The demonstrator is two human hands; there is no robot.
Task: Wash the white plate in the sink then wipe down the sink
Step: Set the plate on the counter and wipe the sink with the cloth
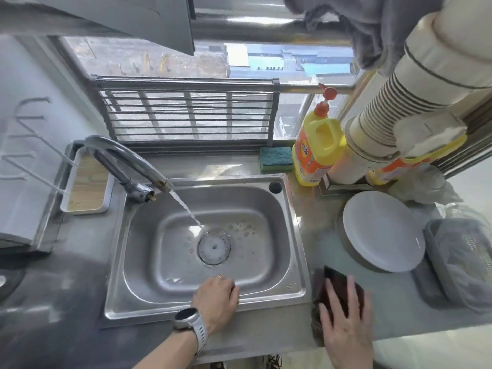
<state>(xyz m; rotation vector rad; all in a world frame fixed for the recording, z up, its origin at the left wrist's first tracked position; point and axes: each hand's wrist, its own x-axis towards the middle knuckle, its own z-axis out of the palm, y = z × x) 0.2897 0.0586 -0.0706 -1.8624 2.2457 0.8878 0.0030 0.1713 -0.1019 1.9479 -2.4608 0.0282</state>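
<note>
The steel sink (296, 225) sits in the middle with water running from the faucet (127, 158) onto the drain (214, 247). The white plate (383, 230) lies on the counter to the right of the sink, with neither hand on it. My left hand (215, 299), with a watch on the wrist, rests on the sink's front rim with its fingers curled over the edge. My right hand (346, 323) lies flat with spread fingers on a dark red cloth (343, 287) on the counter, just right of the sink's front corner.
A green sponge (277, 158) and a yellow soap bottle (316, 153) stand behind the sink. A grey basket (463, 265) sits to the right of the plate. A stack of paper cups (399, 113) leans at the right. A small tray (87, 185) lies to the left of the faucet.
</note>
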